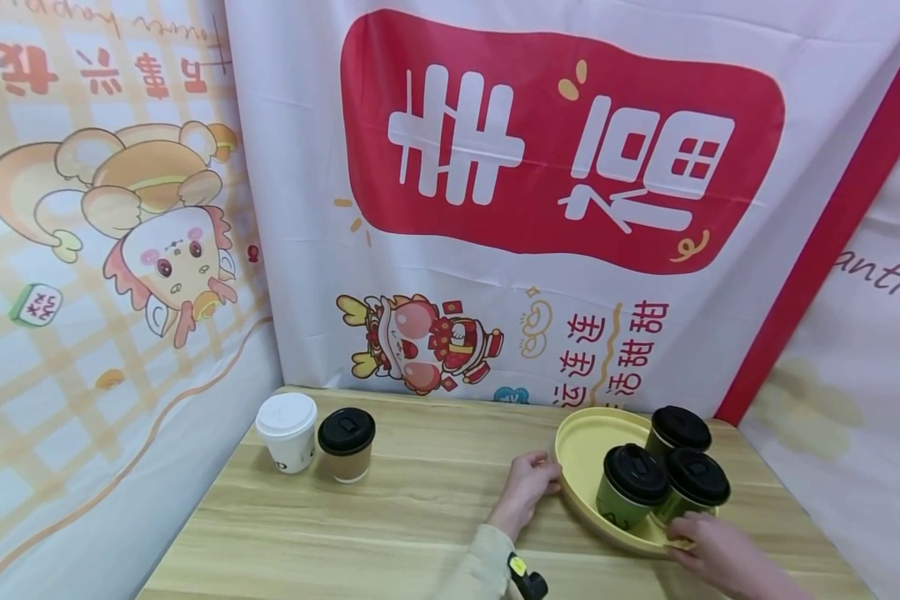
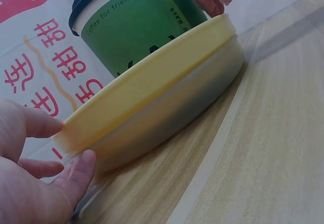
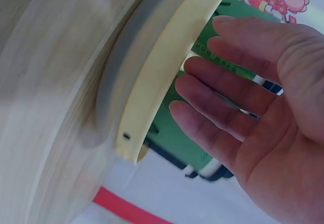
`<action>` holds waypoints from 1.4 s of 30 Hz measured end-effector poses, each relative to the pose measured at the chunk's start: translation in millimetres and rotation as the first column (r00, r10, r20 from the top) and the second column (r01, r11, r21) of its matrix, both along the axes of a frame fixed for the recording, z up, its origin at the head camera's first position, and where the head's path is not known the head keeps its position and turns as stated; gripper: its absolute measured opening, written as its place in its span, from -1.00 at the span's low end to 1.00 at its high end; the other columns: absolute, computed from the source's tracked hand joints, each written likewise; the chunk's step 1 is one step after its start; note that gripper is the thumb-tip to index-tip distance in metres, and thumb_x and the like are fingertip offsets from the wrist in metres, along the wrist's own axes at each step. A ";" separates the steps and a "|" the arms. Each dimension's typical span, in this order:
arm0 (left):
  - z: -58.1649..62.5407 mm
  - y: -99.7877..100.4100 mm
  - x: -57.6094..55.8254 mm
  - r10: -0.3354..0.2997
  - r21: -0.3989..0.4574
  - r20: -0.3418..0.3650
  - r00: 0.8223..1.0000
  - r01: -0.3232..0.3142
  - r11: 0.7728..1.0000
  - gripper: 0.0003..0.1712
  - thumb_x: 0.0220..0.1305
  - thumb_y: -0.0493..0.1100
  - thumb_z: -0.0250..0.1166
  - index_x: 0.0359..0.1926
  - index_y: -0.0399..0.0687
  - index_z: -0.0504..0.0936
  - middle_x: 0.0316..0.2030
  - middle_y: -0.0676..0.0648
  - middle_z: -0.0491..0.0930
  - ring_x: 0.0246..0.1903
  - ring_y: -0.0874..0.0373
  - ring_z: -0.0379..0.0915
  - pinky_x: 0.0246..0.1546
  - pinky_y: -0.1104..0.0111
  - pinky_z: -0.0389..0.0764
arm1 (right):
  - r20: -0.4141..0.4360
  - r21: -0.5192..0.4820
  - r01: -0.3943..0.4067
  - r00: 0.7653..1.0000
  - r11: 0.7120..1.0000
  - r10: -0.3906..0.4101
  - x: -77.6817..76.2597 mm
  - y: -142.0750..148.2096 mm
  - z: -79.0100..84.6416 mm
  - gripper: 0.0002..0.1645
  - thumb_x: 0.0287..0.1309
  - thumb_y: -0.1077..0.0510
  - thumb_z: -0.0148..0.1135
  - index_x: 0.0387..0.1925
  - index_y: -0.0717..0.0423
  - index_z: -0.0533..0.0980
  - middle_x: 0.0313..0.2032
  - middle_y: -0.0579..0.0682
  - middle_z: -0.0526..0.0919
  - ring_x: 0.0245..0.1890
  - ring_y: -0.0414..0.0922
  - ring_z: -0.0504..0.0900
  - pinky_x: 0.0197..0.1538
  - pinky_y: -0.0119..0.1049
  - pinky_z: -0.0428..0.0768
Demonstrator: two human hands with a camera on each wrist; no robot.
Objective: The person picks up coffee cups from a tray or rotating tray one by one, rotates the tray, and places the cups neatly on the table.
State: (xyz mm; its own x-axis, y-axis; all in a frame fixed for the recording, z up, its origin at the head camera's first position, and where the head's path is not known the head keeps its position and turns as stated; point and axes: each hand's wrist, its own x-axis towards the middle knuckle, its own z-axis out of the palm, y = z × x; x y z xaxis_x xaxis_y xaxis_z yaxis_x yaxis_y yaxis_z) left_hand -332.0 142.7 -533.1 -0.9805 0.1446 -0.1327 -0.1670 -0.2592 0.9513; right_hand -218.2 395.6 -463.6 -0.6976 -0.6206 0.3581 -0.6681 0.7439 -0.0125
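A round yellow tray [image 1: 588,446] with a raised rim stands at the right of the wooden table. On it are three green paper cups with black lids: a front cup [image 1: 630,492], a right cup [image 1: 693,483] and a back cup [image 1: 678,429]. At the tray's left edge my left hand [image 1: 528,483] pinches the rim, with fingertips [image 2: 83,166] against the lower wall in the left wrist view. My right hand [image 1: 712,546] is at the near right edge. Its fingers [image 3: 212,90] extend over the rim beside the cups in the right wrist view, holding nothing.
At the table's far left stand a white cup [image 1: 287,433] with a white lid and a brown cup [image 1: 347,446] with a black lid. A printed cloth [image 1: 300,250] hangs along the table's back edge, and another patterned cloth [image 1: 82,350] covers the left side.
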 end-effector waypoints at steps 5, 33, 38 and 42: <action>0.8 -0.4 -0.1 -0.009 -0.004 -0.003 1.000 0.009 1.000 -0.33 0.05 -0.35 0.28 0.20 -0.48 0.29 0.00 -0.29 0.47 -0.43 0.15 0.54 -0.25 0.25 0.65 | -0.010 0.036 0.061 0.998 0.998 -0.060 5.4 12.8 -0.2 -0.74 -0.27 0.07 0.48 -0.55 -0.12 0.50 -0.54 -0.35 0.45 -0.54 -0.40 0.40 -0.57 -0.41 0.40; -0.9 -0.9 -0.8 -0.011 0.006 -0.008 1.000 0.011 1.000 -0.33 0.07 -0.35 0.29 0.21 -0.47 0.28 -0.06 -0.22 0.47 -0.38 0.14 0.53 -0.25 0.26 0.65 | -0.157 -0.021 0.048 0.986 0.999 -0.050 0.6 -2.6 -15.0 -0.63 -0.39 0.18 0.50 -0.65 -0.21 0.43 -0.58 -0.42 0.31 -0.58 -0.41 0.29 -0.61 -0.46 0.29; -1.3 -1.2 -1.3 -0.013 0.004 0.002 1.000 0.013 1.000 -0.33 0.06 -0.35 0.29 0.20 -0.46 0.29 -0.07 -0.23 0.48 -0.37 0.13 0.53 -0.24 0.26 0.65 | -0.177 0.005 0.112 0.978 0.994 -0.110 3.1 -15.0 -16.3 -0.63 -0.36 0.16 0.49 -0.66 -0.20 0.40 -0.59 -0.40 0.27 -0.60 -0.36 0.30 -0.62 -0.41 0.30; -1.7 -0.6 -2.1 -0.011 0.008 -0.001 1.000 0.011 1.000 -0.33 0.05 -0.36 0.29 0.20 -0.47 0.29 -0.09 -0.23 0.49 -0.39 0.14 0.53 -0.24 0.25 0.65 | -0.205 0.007 0.158 0.967 0.987 -0.153 6.2 -27.5 -16.9 -0.63 -0.35 0.16 0.48 -0.66 -0.21 0.39 -0.60 -0.39 0.28 -0.59 -0.31 0.33 -0.63 -0.40 0.30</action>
State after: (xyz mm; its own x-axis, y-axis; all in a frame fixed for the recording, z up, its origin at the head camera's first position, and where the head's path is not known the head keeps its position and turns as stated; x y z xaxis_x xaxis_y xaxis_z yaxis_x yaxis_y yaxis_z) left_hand -334.1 142.1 -534.8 -0.9790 0.1564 -0.1310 -0.1693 -0.2650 0.9493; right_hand -212.1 368.1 -480.5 -0.7003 -0.5198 0.4893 -0.5308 0.8375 0.1301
